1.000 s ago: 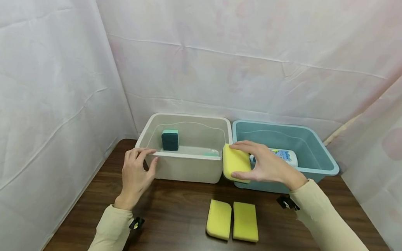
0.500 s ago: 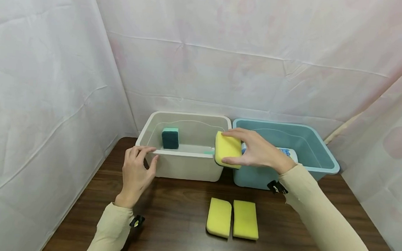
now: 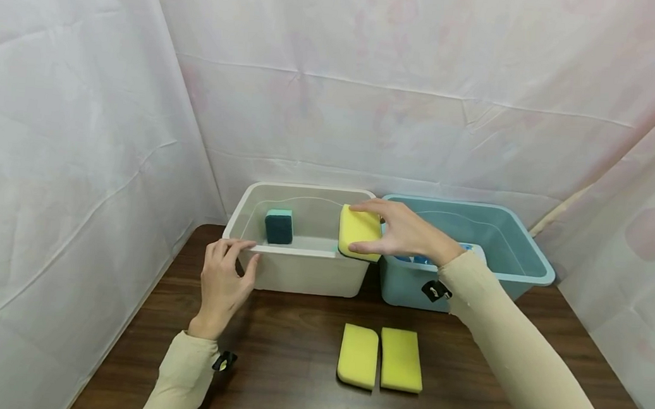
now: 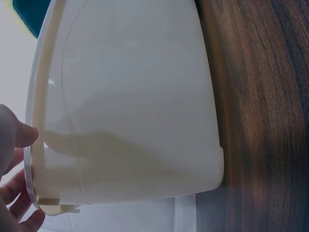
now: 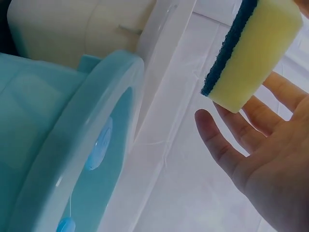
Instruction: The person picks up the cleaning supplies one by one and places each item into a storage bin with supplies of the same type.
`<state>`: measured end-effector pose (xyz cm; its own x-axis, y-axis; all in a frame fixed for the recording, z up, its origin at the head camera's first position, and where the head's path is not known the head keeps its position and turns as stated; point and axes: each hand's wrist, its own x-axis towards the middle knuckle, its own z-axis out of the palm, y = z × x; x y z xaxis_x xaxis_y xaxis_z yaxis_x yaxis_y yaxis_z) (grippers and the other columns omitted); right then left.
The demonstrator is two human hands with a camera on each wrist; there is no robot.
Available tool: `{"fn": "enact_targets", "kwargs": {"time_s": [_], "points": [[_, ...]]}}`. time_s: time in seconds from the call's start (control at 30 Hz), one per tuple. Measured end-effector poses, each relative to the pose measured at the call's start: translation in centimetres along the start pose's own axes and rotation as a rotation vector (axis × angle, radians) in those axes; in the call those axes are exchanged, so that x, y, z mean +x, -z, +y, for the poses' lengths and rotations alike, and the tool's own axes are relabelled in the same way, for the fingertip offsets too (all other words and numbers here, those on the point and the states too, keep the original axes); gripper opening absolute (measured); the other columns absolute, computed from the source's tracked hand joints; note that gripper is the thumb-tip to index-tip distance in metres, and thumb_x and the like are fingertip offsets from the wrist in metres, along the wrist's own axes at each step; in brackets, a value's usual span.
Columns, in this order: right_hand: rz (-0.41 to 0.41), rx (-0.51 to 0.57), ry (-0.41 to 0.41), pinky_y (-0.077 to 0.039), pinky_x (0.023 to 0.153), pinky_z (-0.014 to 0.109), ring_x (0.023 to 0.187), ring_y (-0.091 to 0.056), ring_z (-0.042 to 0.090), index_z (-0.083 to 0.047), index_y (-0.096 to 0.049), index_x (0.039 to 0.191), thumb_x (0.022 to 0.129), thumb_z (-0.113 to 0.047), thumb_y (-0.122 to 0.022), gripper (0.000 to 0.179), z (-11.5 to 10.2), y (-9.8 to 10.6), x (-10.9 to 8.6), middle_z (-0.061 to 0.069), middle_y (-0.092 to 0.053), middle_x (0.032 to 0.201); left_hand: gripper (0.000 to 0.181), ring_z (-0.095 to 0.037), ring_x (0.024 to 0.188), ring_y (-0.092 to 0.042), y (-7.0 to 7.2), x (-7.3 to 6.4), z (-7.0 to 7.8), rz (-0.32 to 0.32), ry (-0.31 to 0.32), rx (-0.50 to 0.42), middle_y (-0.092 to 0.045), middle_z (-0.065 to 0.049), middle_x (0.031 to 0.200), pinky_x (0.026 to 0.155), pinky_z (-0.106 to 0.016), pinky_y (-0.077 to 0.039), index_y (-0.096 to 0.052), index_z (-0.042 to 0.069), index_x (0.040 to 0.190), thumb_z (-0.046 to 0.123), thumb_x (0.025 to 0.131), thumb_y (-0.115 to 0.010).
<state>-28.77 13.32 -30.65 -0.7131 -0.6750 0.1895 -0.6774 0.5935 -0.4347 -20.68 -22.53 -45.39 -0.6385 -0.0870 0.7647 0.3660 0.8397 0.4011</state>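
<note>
My right hand grips a yellow scouring sponge by its edges, thumb below and fingers above. In the right wrist view the sponge shows a dark scrubbing layer on the side facing away from the palm. It overlaps the right end of the off-white plastic bin in the head view. At that bin's front left corner my left hand holds the rim, fingers over the top and thumb at the front wall. Inside the bin stands a teal sponge with a dark face.
To the right is a blue plastic bin with a white bottle with blue print in it. Two yellow sponges lie side by side on the dark wooden table. Pale cloth hangs behind and at both sides.
My right hand has carried the sponge left and farther back, from the blue bin's front to over the off-white bin's right end. The left hand stays on the rim.
</note>
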Motion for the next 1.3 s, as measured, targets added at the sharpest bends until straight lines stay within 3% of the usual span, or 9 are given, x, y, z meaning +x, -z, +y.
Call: {"fn": "enact_targets", "kwargs": {"time_s": [0.17, 0.3, 0.4, 1.3], "points": [[0.012, -0.013, -0.001, -0.051, 0.109, 0.054, 0.154, -0.045, 0.035, -0.017, -0.055, 0.156, 0.086, -0.055, -0.082, 0.084, 0.3, -0.2, 0.7, 0.007, -0.058, 0.158, 0.025, -0.044, 0.114, -0.056, 0.0, -0.1, 0.0, 0.003, -0.002, 0.000, -0.066, -0.019, 0.117, 0.091, -0.061, -0.052, -0.077, 0.008, 0.114, 0.014, 0.091, -0.084], [0.018, -0.031, -0.007, -0.053, 0.099, 0.049, 0.135, -0.058, 0.031, -0.014, -0.054, 0.156, 0.086, -0.055, -0.081, 0.086, 0.5, -0.4, 1.2, 0.009, -0.057, 0.158, 0.026, -0.044, 0.114, -0.056, 0.1, 0.0, -0.1, 0.006, -0.006, 0.001, -0.066, -0.019, 0.117, 0.093, -0.061, -0.051, -0.076, 0.007, 0.114, 0.014, 0.091, -0.084], [0.018, -0.042, -0.017, -0.052, 0.096, 0.047, 0.125, -0.060, 0.028, -0.014, -0.055, 0.156, 0.086, -0.056, -0.081, 0.086, 0.7, -0.5, 1.6, 0.010, -0.057, 0.158, 0.026, -0.044, 0.114, -0.056, 0.0, 0.0, -0.1, 0.006, -0.008, 0.001, -0.066, -0.020, 0.117, 0.093, -0.061, -0.051, -0.076, 0.007, 0.114, 0.014, 0.091, -0.084], [-0.046, -0.070, -0.093, -0.047, 0.085, 0.040, 0.105, -0.057, 0.025, -0.017, -0.053, 0.158, 0.085, -0.062, -0.078, 0.089, 2.2, -2.0, 3.9, 0.009, -0.057, 0.154, 0.025, -0.043, 0.114, -0.056, -0.3, 0.1, 0.1, 0.004, 0.002, -0.007, -0.066, -0.018, 0.116, 0.093, -0.059, -0.051, -0.077, 0.008, 0.113, 0.014, 0.091, -0.084]]}}
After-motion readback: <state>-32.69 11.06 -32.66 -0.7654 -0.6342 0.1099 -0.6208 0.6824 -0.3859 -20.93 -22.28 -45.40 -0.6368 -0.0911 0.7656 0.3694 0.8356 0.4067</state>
